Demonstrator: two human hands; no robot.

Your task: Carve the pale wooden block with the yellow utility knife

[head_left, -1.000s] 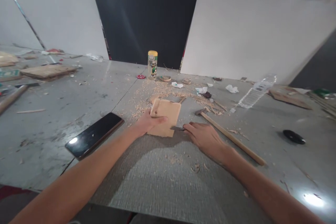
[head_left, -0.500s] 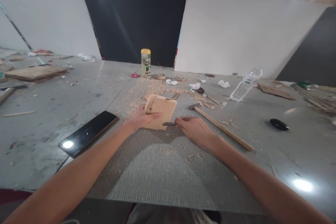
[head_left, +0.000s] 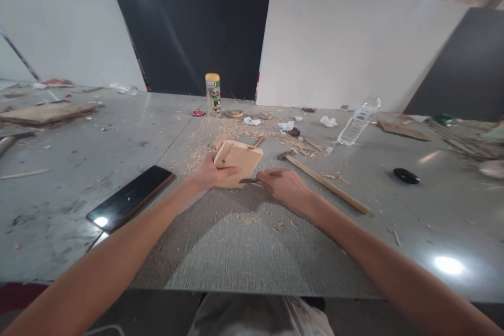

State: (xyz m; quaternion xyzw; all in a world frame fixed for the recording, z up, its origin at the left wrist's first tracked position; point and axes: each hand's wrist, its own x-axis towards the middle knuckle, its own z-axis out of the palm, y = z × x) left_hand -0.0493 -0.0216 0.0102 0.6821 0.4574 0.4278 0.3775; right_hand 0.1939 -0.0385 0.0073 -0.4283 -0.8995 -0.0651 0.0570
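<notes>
A pale wooden block [head_left: 239,158] is tilted up above the table, gripped at its left side by my left hand [head_left: 208,172], the thumb lying across its face. My right hand [head_left: 284,185] is closed around a small knife [head_left: 248,180]. The dark blade lies against or just in front of the block's lower right part; contact cannot be made out. Most of the knife's handle is hidden by my fingers. To the right of my right hand a hammer [head_left: 326,184] with a wooden handle rests on the table.
A phone [head_left: 129,197] lies at left. Behind the block are wood shavings [head_left: 220,131], a yellow-capped bottle [head_left: 213,95] and crumpled tissues [head_left: 286,126]. A leaning clear plastic bottle [head_left: 359,122] and a black computer mouse [head_left: 406,176] are on the right. Panels stand along the table's back.
The view has shifted slightly, so things on the table appear a little further left and up. Both hands keep hold of the block and knife; the blade sits slightly higher.
</notes>
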